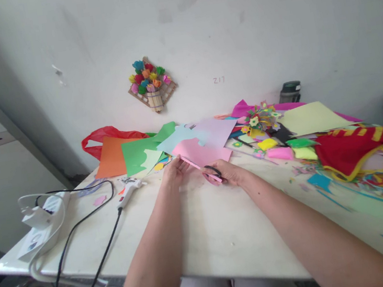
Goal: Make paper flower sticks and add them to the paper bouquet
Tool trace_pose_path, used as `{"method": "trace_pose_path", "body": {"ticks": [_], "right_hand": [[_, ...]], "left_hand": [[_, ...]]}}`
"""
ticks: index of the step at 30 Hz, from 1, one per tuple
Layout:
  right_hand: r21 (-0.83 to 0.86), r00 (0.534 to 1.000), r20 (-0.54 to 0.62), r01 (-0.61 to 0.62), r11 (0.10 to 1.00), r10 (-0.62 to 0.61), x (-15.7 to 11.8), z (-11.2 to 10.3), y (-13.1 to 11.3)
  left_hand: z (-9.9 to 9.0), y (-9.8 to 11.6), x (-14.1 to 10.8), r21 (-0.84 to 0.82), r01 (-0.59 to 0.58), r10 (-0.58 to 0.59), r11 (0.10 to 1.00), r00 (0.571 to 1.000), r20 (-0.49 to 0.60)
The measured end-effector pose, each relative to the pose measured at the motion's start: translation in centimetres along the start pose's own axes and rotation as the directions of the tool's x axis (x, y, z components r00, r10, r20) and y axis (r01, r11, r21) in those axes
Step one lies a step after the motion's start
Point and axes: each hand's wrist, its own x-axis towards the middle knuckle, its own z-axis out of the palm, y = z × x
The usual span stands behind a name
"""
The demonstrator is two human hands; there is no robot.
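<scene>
Near the middle of the table, my left hand (pixel 174 172) is closed on the far end of a narrow pink paper strip (pixel 193 163). My right hand (pixel 229 172) grips a pair of scissors by the black handle (pixel 215 171), beside the strip's near end. The blades are mostly hidden, so I cannot tell whether they touch the strip. Just beyond both hands lies a larger pink paper sheet (pixel 211 152) with a cut edge. Light blue paper (pixel 179 138) and lilac paper (pixel 216 129) lie behind it.
At left are a glue gun (pixel 129 192), its black cord, and a power strip (pixel 44 225). Orange (pixel 111 153) and green paper (pixel 137 154) lie behind. Paper flowers (pixel 260 119), clay packs (pixel 280 153) and red fabric (pixel 348 150) crowd the right. A bottle (pixel 289 92) stands near the wall.
</scene>
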Motion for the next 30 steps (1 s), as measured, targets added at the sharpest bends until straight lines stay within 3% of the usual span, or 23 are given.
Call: {"method": "trace_pose_path", "body": {"ticks": [17, 30], "right_hand": [[0.013, 1.000, 0.009, -0.003, 1.000, 0.003, -0.13, 0.19, -0.23], [0.028, 0.998, -0.061, -0.023, 0.999, 0.025, 0.31, 0.08, 0.31]], "left_hand": [[0.04, -0.03, 0.01, 0.029, 0.000, 0.000, 1.000, 1.000, -0.001], [-0.10, -0.08, 0.23, 0.038, -0.004, 0.003, 0.999, 1.000, 0.011]]}}
